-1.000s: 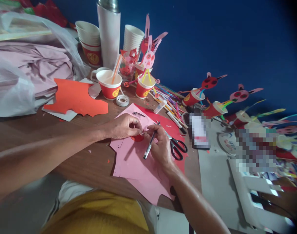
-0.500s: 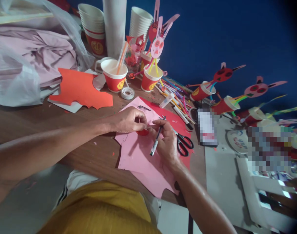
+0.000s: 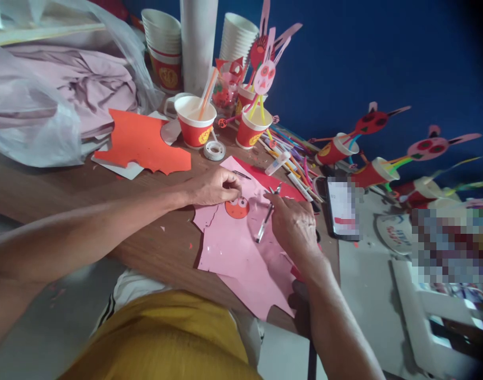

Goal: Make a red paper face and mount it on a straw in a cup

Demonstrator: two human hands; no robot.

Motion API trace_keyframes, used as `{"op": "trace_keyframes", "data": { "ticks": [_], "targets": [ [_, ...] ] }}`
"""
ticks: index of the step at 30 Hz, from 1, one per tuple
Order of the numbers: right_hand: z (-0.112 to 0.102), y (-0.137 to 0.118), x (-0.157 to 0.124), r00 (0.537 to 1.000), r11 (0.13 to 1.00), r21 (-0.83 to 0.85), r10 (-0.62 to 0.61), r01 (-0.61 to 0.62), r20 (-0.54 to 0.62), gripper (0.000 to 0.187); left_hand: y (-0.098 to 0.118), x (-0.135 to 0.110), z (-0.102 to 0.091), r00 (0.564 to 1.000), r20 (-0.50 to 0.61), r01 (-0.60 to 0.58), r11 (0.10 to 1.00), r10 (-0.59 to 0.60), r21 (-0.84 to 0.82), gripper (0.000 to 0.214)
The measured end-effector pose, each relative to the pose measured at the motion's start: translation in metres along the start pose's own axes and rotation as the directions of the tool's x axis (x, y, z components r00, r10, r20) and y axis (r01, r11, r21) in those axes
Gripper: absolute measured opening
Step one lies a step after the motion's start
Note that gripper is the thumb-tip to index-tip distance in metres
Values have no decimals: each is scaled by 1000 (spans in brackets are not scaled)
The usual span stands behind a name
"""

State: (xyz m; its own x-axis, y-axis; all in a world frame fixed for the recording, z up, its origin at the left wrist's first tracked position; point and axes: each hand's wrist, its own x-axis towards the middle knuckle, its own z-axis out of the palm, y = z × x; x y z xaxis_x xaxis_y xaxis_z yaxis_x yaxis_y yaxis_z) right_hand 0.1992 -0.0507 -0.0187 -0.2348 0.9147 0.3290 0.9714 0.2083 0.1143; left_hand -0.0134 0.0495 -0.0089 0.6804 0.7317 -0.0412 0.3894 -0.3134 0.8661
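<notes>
A small red paper oval with two drawn eyes lies on a pink paper sheet on the wooden table. My left hand rests just above the oval, its fingers curled and its fingertips near the oval's top edge. My right hand sits to the right of the oval and grips a black-and-white pen, whose tip points down and to the left. Red paper shows under the pink sheet.
Red paper cups with straws and paper rabbit faces stand at the back, beside stacked cups, a tall white cylinder and a tape roll. Orange paper lies left, near bagged cloth. Coloured straws lie to the right.
My right hand has pulled back to the right with the pen, uncovering the red oval with its drawn eyes. My left hand has lifted slightly off it. The scissors are now hidden.
</notes>
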Motion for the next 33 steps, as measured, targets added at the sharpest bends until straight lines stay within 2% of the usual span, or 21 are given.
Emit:
{"op": "trace_keyframes", "data": {
  "ticks": [4,8,12,17,26,33],
  "targets": [
    [-5,-1,2,998,999,-15,42,-43,-47,36,-2,2,1,998,-53,19,1000,-20,-11,14],
    [-3,-9,3,993,986,166,31,-12,-113,20,3,-2,3,994,-108,4,989,12,146,11],
    [3,-19,2,990,953,297,-11,52,-138,14,4,-6,9,991,-80,-86,960,111,267,12],
    [6,-25,-1,991,921,379,-42,87,-126,19,-4,-8,18,992,-70,-77,954,102,290,14],
    [8,-26,-3,995,903,420,-74,94,-62,23,-3,-10,27,990,-73,-82,925,117,372,12],
    [7,-25,-3,991,926,352,-119,134,-64,25,0,-11,31,990,-104,-46,909,97,415,13]
  ]
}}
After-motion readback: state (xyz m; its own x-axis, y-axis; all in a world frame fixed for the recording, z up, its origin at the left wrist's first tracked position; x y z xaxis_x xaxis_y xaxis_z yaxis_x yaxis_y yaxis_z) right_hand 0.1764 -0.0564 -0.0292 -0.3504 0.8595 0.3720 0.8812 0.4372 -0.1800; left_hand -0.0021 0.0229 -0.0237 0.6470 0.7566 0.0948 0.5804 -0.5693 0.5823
